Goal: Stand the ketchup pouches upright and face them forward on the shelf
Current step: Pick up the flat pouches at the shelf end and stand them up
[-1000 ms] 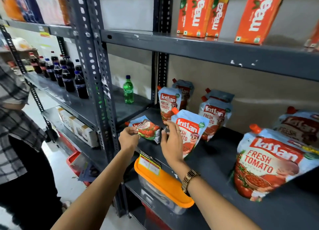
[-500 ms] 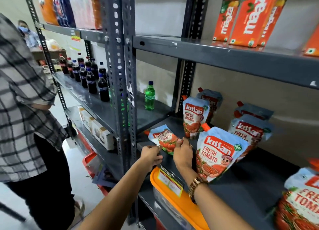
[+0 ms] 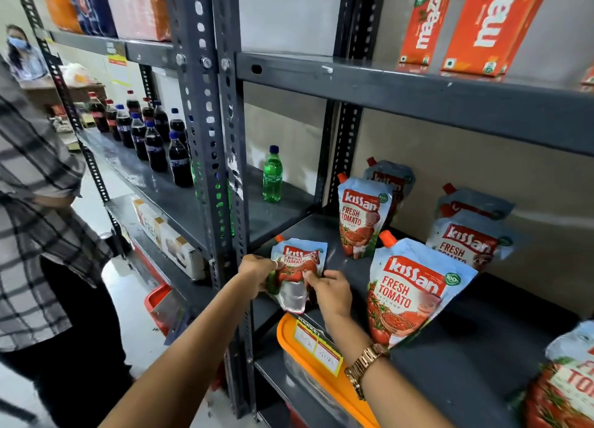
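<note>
A small ketchup pouch (image 3: 297, 267) is lifted at the front left corner of the grey shelf (image 3: 450, 357), tilted with its silver base toward me. My left hand (image 3: 257, 271) grips its left edge and my right hand (image 3: 328, 291) pinches its right side. To the right a large ketchup pouch (image 3: 408, 292) stands facing forward. Behind it a slimmer pouch (image 3: 361, 215) stands upright, with another pouch (image 3: 393, 178) behind that. Two more pouches (image 3: 469, 235) lean at the back wall. One pouch (image 3: 565, 386) lies at the far right edge.
A perforated grey upright post (image 3: 209, 170) stands just left of my hands. An orange-lidded tub (image 3: 321, 373) with a price tag sits on the shelf below. A green bottle (image 3: 272, 173) and dark soda bottles (image 3: 154, 138) stand on the left shelf. A person in a checked shirt (image 3: 32, 218) stands at left.
The small pouch has been raised from lying flat on the shelf to tilted up in both hands. The view has swung left.
</note>
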`<action>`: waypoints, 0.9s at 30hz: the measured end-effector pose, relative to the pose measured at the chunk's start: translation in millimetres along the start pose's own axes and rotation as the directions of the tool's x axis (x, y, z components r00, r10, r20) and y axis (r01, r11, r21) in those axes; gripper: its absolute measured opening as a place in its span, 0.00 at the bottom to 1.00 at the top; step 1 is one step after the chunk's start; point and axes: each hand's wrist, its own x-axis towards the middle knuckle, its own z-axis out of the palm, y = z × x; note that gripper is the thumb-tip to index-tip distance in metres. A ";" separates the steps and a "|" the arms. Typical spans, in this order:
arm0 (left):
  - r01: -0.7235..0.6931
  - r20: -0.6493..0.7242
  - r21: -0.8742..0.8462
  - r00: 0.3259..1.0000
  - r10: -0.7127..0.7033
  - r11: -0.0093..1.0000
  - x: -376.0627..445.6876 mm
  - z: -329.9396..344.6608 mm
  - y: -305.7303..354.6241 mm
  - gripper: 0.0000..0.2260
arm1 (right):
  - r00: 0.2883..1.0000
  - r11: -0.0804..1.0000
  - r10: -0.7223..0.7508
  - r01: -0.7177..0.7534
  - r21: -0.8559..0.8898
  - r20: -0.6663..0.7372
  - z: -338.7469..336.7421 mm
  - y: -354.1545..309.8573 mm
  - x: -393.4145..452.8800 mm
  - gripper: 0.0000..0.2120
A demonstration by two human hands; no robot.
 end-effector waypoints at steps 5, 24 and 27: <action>-0.024 -0.011 -0.004 1.000 0.024 1.000 4.5 -2.3 -2.9 0.13 | 0.974 0.960 0.197 -0.214 0.182 0.107 1.9 -1.9 6.1 0.07; -0.366 -0.036 -0.245 0.929 0.369 0.898 0.1 10.7 10.6 0.17 | 0.963 0.955 -0.262 0.268 -0.126 0.062 20.1 -8.3 16.8 0.22; -0.326 0.052 -0.143 0.940 0.336 0.935 4.2 14.0 5.9 0.18 | 0.961 0.946 -0.261 0.274 -0.172 0.094 23.7 -1.9 12.7 0.22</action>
